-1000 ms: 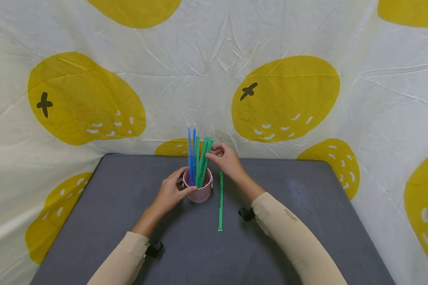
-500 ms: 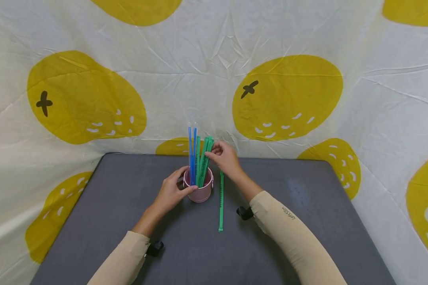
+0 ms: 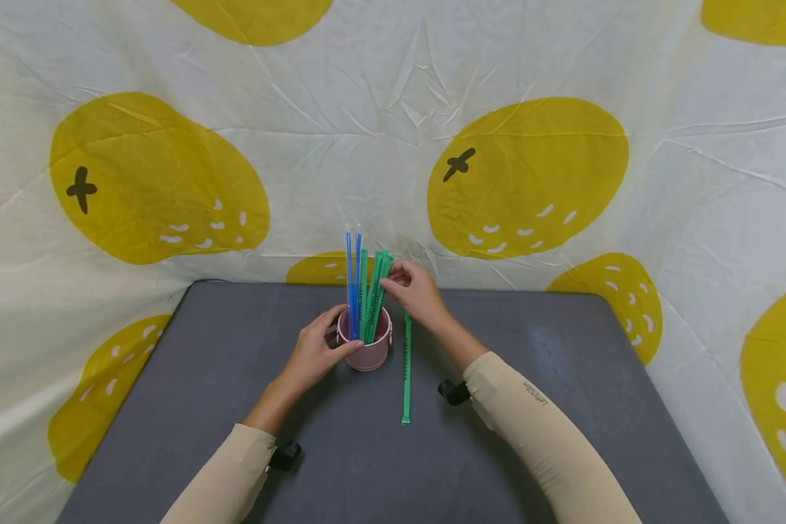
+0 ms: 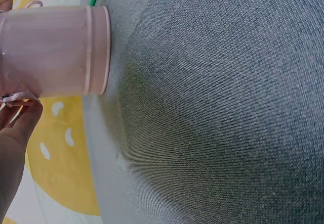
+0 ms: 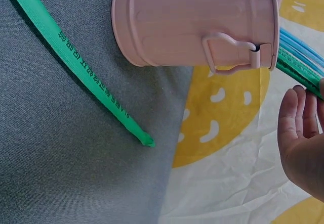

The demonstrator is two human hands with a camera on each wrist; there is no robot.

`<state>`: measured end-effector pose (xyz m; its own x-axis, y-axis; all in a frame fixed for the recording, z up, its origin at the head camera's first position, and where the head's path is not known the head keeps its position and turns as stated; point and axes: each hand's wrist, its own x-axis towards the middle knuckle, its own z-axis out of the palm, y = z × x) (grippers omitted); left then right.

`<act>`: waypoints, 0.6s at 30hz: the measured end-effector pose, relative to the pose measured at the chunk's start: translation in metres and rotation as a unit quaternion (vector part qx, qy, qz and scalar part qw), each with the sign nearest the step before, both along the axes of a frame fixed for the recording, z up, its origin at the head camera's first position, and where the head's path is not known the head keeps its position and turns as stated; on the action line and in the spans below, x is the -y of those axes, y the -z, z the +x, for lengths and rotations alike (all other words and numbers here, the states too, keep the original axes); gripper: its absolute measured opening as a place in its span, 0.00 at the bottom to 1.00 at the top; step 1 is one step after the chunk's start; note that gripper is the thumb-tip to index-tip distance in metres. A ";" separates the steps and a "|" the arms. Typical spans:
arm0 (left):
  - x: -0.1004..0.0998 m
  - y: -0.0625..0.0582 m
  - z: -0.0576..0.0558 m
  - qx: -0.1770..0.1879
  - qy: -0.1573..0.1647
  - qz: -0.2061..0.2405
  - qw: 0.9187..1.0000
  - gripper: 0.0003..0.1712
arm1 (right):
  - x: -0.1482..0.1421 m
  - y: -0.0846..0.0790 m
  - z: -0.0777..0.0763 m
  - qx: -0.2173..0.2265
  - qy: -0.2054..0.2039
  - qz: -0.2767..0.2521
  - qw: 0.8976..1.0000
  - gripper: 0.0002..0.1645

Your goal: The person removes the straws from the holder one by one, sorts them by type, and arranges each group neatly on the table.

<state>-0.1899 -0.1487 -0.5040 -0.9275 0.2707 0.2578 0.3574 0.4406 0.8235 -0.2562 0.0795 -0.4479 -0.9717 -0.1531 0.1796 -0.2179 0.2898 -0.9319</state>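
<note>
A small pink metal bucket (image 3: 367, 356) stands upright on the table, with several green printed straws (image 3: 375, 298) and a few blue straws (image 3: 352, 280) rising out of it. My left hand (image 3: 314, 342) holds the bucket by its left side, thumb at the front rim. At the upper part of the green bundle, my right hand (image 3: 415, 287) pinches a green straw between thumb and curled fingers. How many straws lie in that pinch is hidden. One more green straw (image 5: 91, 77) lies on the table to the right of the bucket, its far end near my right wrist in the head view.
The dark grey table (image 3: 340, 466) ends just behind the bucket. Beyond its back edge hangs a pale cloth (image 3: 340, 175) with large yellow fruit prints. A small side handle (image 5: 228, 52) sticks out from the bucket wall.
Almost nothing differs. My right thumb has shifted slightly on the green straws, and the right forearm moved a touch to the right; the left hand and bucket stay put.
</note>
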 end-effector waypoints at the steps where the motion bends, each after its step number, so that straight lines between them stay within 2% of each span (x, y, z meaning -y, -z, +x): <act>1: 0.000 0.000 0.000 0.000 0.000 0.000 1.000 0.45 | 0.000 0.000 0.000 0.001 -0.001 -0.001 1.000 0.12; 18: -0.001 0.001 -0.004 -0.003 -0.006 -0.011 1.000 0.44 | -0.009 -0.008 -0.005 0.022 -0.013 -0.022 0.999 0.11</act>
